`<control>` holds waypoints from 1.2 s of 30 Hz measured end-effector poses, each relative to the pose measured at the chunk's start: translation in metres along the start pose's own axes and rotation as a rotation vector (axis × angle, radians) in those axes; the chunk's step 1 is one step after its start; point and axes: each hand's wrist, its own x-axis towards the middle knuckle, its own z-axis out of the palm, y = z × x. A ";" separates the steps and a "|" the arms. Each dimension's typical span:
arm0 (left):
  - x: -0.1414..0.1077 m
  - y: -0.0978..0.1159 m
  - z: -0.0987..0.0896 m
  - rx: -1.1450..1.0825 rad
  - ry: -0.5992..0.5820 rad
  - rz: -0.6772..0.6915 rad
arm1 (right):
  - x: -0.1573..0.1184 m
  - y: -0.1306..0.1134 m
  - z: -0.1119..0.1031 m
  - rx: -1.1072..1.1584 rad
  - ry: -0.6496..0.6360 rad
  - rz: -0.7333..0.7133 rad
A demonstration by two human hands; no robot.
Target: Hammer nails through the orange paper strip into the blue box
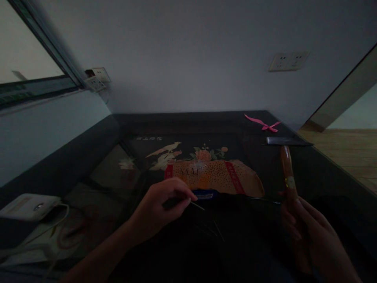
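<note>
Left hand pinching a thin pin, right hand wrapped round a hammer near the desk's right edge; dotted pad looks partly pinned, loose pin left.

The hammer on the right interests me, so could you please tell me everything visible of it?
The hammer has a grey, metallic-looking head, blunt at the left and tapering to the right. Its glossy brown handle looks wooden and bears a pale-gold label. It is held head up at the picture's right, the right hand's grip closed around the lower handle, whose bottom end is too dark to make out.
</note>
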 end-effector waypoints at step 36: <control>0.070 -0.041 0.022 0.279 0.153 0.150 | 0.001 0.001 0.002 -0.004 0.013 -0.009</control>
